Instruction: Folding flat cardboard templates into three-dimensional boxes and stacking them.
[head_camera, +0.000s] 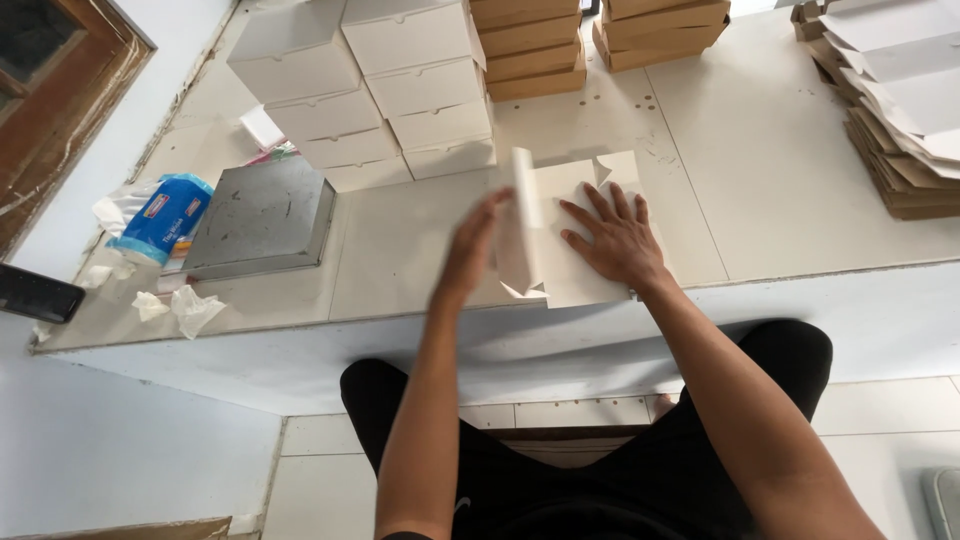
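Note:
A flat white cardboard box blank lies on the white tabletop near its front edge. My right hand presses flat on the blank, fingers spread. My left hand, blurred, pushes the blank's left side panel upright, touching its outer face.
Stacks of folded white boxes stand behind, with brown-edged boxes further back. A pile of flat blanks sits at the far right. A grey metal square tin, a blue tissue pack, crumpled tissues and a black phone lie at left.

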